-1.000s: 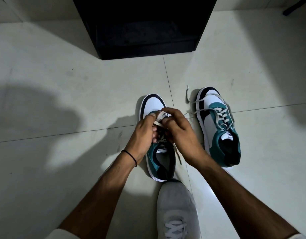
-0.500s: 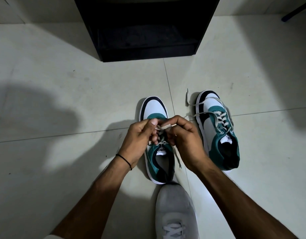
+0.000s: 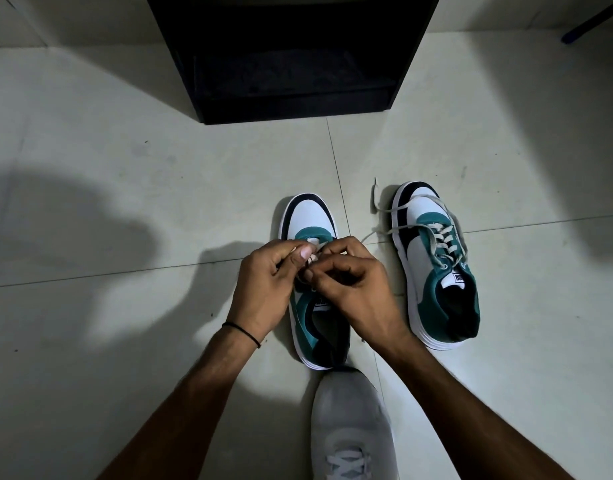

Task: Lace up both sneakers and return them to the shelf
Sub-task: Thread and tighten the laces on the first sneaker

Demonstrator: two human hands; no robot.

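Head view: your left hand (image 3: 263, 282) and right hand (image 3: 353, 285) each pinch the lace (image 3: 314, 242) in a tight grip over the sneaker (image 3: 310, 216) on the floor (image 3: 125, 341), mid-lacing; next, likely feed an eyelet.

Teal, white and black sneakers: two were there, the left sneaker (image 3: 310, 216) and the right sneaker (image 3: 433, 258).
White flat laces: two showed, the left sneaker's lace (image 3: 312, 241) and the right sneaker's lace (image 3: 443, 237).
Grey mesh shoe (image 3: 350, 420): one was seen.
Bare hands: two were counted, the left hand (image 3: 263, 285) and the right hand (image 3: 357, 289).
Thin black wristband (image 3: 241, 332): one was seen.
Black box-shaped shelf (image 3: 291, 64): one was seen.
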